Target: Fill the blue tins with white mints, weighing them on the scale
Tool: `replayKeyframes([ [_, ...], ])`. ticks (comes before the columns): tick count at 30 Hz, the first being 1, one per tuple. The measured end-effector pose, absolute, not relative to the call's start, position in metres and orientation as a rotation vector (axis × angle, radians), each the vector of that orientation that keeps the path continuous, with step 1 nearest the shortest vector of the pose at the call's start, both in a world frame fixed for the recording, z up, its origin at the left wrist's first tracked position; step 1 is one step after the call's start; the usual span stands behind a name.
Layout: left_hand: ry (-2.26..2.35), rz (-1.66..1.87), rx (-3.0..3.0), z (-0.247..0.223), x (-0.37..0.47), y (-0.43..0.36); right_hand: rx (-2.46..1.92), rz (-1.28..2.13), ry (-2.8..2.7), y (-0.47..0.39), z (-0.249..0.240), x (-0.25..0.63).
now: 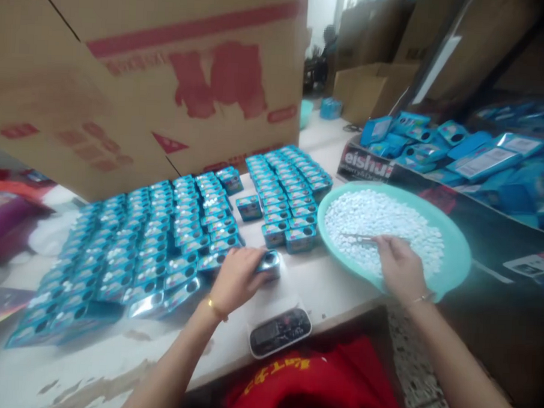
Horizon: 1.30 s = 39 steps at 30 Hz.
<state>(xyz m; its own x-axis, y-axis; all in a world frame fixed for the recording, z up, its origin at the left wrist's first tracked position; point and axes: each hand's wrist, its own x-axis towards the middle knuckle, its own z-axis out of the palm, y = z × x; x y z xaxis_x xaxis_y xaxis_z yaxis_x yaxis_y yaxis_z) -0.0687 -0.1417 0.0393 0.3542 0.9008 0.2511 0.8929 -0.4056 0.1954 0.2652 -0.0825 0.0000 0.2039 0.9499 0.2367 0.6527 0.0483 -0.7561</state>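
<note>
My left hand (240, 275) is closed around a small blue box (270, 261) with a dark round spot on its top, at the right end of a row of similar boxes. Just in front of that hand lies a digital scale (281, 332) with a dark display panel. Over the mint-green bowl (459, 260), my right hand (399, 267) pinches a thin metal tool (358, 238), its exact kind unclear. The tool's end reaches into the small white pieces (380, 212) filling the bowl.
Rows of blue boxes (135, 246) cover the table's left, with another block (284, 189) at centre. A large cardboard carton (146, 84) stands behind them. At right, an open carton (368, 166) is heaped with blue packs (485, 159).
</note>
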Motion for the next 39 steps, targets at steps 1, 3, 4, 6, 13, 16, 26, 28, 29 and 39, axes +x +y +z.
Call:
replayKeyframes([
  [1, 1.709, 0.546, 2.574, 0.044, -0.073, -0.128, -1.685, 0.481, -1.525, -0.083, 0.000, 0.265],
  [3, 1.795, 0.743, 2.562, 0.055, -0.087, -0.097, -1.683, 0.495, -1.531, -0.083, 0.000, 0.264],
  [4, 1.847, 0.855, 2.540, 0.061, -0.096, -0.079, -1.680, 0.497, -1.534, -0.083, 0.000, 0.263],
  [6, 1.960, 0.984, 2.460, 0.071, -0.116, -0.038, -1.671, 0.500, -1.541, -0.083, 0.001, 0.261],
  [13, 2.130, 0.536, 2.292, 0.052, -0.167, 0.086, -1.664, 0.550, -1.509, -0.082, 0.001, 0.259],
  [16, 2.054, 0.357, 2.279, 0.028, -0.173, 0.105, -1.682, 0.566, -1.470, -0.082, -0.002, 0.261],
  [26, 2.402, 0.167, 2.159, 0.019, -0.202, 0.171, -1.711, 0.582, -1.410, -0.076, -0.031, 0.274],
  [28, 2.472, 0.097, 2.145, 0.017, -0.202, 0.177, -1.720, 0.581, -1.416, -0.075, -0.040, 0.276],
  [29, 2.483, 0.063, 2.152, 0.016, -0.201, 0.178, -1.719, 0.591, -1.420, -0.074, -0.043, 0.277],
  [39, 2.447, 0.011, 2.369, 0.095, -0.179, 0.105, -1.696, 0.712, -1.606, -0.074, -0.010, 0.263],
])
